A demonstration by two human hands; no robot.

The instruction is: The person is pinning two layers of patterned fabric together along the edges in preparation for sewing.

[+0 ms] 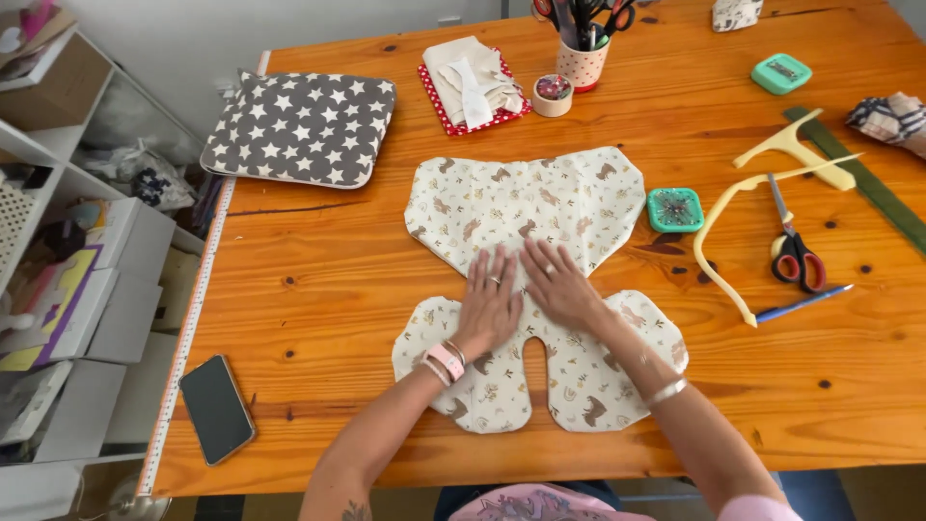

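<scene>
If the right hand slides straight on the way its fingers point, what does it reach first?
The right hand points up and slightly left across the printed fabric. Past the fabric's far edge, the red dotted cloth stack looks first in line, though the angle is uncertain.

printed fabric piece (526,207): matt cloth | table (338,289): glossy knotty wood | phone (216,408): smooth glass

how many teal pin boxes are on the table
2. One teal box lies right of the printed fabric, near the right hand. The other teal box sits near the table's far right edge.
</scene>
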